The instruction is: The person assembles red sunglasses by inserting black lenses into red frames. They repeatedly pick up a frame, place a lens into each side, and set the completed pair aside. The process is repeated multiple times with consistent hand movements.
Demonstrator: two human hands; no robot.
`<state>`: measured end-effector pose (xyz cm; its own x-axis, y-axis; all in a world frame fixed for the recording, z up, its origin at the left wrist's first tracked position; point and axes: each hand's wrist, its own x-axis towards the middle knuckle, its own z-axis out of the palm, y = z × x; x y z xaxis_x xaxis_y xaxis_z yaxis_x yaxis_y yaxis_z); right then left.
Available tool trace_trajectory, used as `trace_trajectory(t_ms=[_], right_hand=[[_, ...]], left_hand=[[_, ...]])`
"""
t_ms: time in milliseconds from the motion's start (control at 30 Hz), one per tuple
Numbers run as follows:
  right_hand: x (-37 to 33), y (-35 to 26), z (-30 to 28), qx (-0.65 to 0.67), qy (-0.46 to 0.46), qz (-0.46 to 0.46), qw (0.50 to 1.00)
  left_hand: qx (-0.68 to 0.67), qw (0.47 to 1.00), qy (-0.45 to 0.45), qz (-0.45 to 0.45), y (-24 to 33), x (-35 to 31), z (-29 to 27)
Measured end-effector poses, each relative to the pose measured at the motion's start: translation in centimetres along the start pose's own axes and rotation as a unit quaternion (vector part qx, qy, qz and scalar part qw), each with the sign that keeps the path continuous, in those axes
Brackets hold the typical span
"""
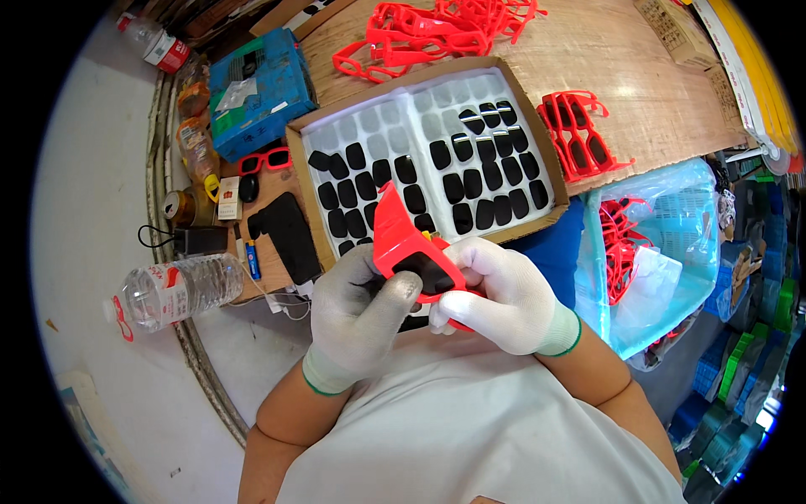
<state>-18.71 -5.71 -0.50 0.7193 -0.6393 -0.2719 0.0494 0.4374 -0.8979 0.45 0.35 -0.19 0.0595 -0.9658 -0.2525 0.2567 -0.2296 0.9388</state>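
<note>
Sunglasses frame (405,244) pinched in left hand (357,307) and right hand (508,294)
Likely light, stiff plastic; best gripped by rim (454,267), sparing scratch-prone lens (428,273).

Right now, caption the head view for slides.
White-gloved left hand and right hand hold red-framed glasses near a brown cardboard box of dark lenses.

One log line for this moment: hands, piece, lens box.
left hand: grips red frame, thumb on dark lens; right hand: grips same frame; lens box: beyond hands

I see red writing on a big bottle (197,284) by the table's (621,71) left edge, dark writing on the far-right-corner box (678,32).
</note>
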Motion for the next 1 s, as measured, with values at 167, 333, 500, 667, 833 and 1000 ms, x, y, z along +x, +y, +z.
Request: trace_trajectory(t_ms=[167, 333, 500, 667, 833, 1000], right_hand=[[-0.1, 0.4, -0.5, -0.053, 0.007, -0.026, 0.998], [-0.2, 0.4, -0.9, -0.159, 0.013, -0.078, 0.984], [-0.2, -1.4, -0.7, -0.227, 0.005, -0.064, 0.972], [0.0, -1.2, -1.1, -0.34, 0.011, -0.17, 0.925], [1.1, -0.8, -1.4, -0.557, 0.054, -0.399, 0.726], [0.6, 0.3, 0.0, -0.358, 0.197, -0.323, 0.854]], left_hand=[[0.011, 1.0, -0.015, 0.02, -0.8, 0.1, -0.5], [0.061, 0.996, -0.035, 0.046, -0.8, -0.1, -0.8], [0.123, 0.986, -0.066, 0.088, -0.5, 0.0, -1.5], [-0.228, 0.971, -0.074, -0.017, -1.0, 0.7, -2.0], [0.014, 0.953, -0.174, -0.246, 0.2, 1.3, -2.1], [0.082, 0.972, -0.112, -0.187, 0.6, 1.5, -1.8]])
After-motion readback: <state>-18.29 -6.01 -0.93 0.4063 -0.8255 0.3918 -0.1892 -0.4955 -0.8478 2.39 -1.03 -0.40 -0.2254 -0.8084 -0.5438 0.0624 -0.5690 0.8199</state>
